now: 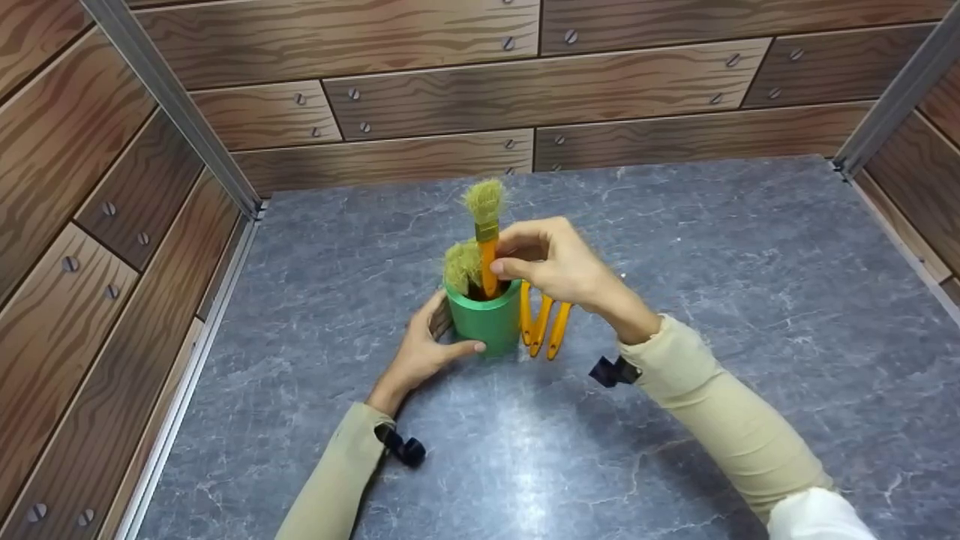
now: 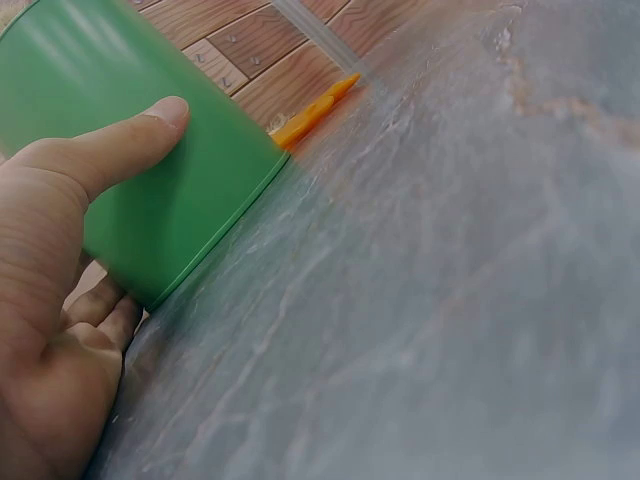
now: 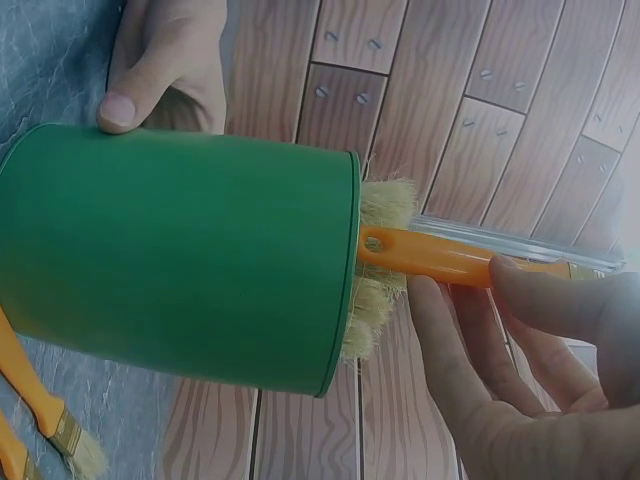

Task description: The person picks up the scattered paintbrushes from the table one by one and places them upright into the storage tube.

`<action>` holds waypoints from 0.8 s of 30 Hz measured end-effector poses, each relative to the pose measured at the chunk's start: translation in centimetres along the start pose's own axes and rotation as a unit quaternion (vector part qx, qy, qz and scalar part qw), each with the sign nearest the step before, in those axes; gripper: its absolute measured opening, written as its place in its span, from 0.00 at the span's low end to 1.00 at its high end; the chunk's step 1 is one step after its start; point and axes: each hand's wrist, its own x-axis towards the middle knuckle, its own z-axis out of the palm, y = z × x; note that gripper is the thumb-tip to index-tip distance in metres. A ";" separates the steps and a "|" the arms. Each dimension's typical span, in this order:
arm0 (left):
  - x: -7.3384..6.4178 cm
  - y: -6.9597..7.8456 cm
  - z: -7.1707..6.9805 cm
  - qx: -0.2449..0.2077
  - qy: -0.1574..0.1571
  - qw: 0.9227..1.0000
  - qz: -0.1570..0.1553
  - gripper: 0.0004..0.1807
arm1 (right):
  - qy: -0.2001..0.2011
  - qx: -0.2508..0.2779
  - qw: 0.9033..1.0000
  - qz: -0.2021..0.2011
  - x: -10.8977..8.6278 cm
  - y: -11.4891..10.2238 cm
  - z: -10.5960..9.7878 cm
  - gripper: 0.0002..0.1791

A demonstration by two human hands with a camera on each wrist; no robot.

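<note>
A green cylindrical cup (image 1: 486, 328) stands upright on the table. My left hand (image 1: 421, 351) holds its side near the base, with the thumb (image 2: 135, 142) across the front and the fingers partly hidden behind. Between thumb and fingers, my right hand (image 1: 568, 264) pinches a paintbrush (image 1: 487, 231) by its orange handle (image 3: 435, 256), bristles up. The handle's holed end is right at the cup's rim. Bristles of other paintbrushes (image 1: 460, 268) stick out of the cup, their handles hidden inside.
Several orange-handled paintbrushes (image 1: 557, 330) lie on the table just right of the cup, partly under the right hand in the head view. Wood-patterned walls (image 1: 435, 97) with metal corner posts (image 1: 176, 105) enclose the grey marbled table (image 1: 337, 255) at the back and sides.
</note>
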 end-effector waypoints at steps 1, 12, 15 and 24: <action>0.0 0.0 0.0 0.000 -0.001 1.000 0.002 0.57 | -0.001 -0.001 1.000 0.000 0.0 0.0 0.0 0.10; 0.0 0.1 0.3 0.013 -0.009 1.000 0.001 0.56 | 0.000 -0.016 1.000 0.013 -0.5 -0.1 -0.1 0.11; 0.1 0.1 0.3 0.011 -0.008 1.000 -0.001 0.56 | -0.001 -0.020 1.000 0.016 -0.6 -0.1 -0.2 0.11; -0.2 0.0 0.1 0.018 0.003 1.000 -0.011 0.59 | 0.011 -0.042 0.999 0.027 -1.3 0.4 -0.8 0.12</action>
